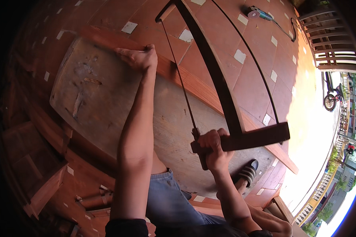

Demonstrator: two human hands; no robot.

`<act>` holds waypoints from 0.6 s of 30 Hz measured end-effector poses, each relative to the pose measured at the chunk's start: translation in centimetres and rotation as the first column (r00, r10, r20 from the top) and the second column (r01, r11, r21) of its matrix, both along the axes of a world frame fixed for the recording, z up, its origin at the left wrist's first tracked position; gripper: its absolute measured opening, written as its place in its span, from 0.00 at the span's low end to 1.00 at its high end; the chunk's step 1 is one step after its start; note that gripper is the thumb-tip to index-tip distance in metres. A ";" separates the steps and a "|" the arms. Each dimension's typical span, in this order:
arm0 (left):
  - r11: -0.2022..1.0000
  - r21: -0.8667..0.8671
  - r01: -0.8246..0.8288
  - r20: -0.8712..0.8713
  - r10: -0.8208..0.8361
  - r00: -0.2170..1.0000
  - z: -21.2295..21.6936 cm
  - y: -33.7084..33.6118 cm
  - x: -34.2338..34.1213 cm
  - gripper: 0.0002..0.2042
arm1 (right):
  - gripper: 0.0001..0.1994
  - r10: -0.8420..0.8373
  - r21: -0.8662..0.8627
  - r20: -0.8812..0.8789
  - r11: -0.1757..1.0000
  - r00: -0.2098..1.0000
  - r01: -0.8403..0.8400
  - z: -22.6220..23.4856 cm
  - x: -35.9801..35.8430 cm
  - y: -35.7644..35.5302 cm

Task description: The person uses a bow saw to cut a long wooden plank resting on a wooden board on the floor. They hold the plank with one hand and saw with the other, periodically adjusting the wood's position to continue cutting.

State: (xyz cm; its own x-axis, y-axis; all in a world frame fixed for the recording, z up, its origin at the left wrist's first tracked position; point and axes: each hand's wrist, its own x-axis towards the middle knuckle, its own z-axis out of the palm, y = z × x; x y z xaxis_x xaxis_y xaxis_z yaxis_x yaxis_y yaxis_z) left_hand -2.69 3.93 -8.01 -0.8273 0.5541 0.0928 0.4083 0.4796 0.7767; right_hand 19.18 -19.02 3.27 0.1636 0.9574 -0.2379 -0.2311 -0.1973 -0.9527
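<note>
My right hand (215, 150) is closed around the end of a large wooden frame saw (209, 55), at the dark crosspiece beside the blade's lower end. The saw reaches up and away from me, its thin blade (171, 45) passing in front of a long reddish wooden plank (199, 89). Whether the blade touches the plank I cannot tell. Toward the far left, my left hand (139, 59) grips the plank, thumb raised and fingers over its near side. The plank lies slantwise along the far edge of a worn, scuffed work board (166, 106); its far-left end is blurred.
On the tiled floor beyond lies a blue-green angle grinder (261, 15) with its cord. Wooden furniture parts (47, 177) crowd the left. My sandalled foot (249, 170) is near the board's right end. Slatted wood (332, 41) stands far right, near a parked motorbike (330, 100).
</note>
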 end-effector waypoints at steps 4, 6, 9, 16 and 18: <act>0.999 -0.007 0.034 0.113 -0.033 0.993 0.9 0.8 0.9 0.60 | 0.16 0.025 0.039 0.025 0.999 0.999 -0.026 -1.4 -1.2 7.4; 0.999 -0.026 0.025 0.113 -0.022 0.993 0.4 0.6 0.8 0.60 | 0.16 0.043 -0.003 0.037 0.999 0.998 -0.043 -0.6 -1.4 7.2; 1.000 0.007 -0.002 0.081 0.002 0.997 0.0 0.6 0.0 0.60 | 0.16 0.037 -0.056 0.035 0.998 0.999 -0.035 1.3 0.0 1.1; 0.999 0.026 0.027 0.075 -0.029 0.997 1.0 -0.4 0.6 0.60 | 0.15 0.074 -0.025 -0.015 0.997 0.997 -0.074 7.4 5.8 -13.4; 0.999 0.009 0.037 0.096 -0.038 0.995 1.4 -0.6 0.6 0.60 | 0.15 0.025 -0.044 -0.021 0.999 0.999 -0.025 4.9 3.9 -9.4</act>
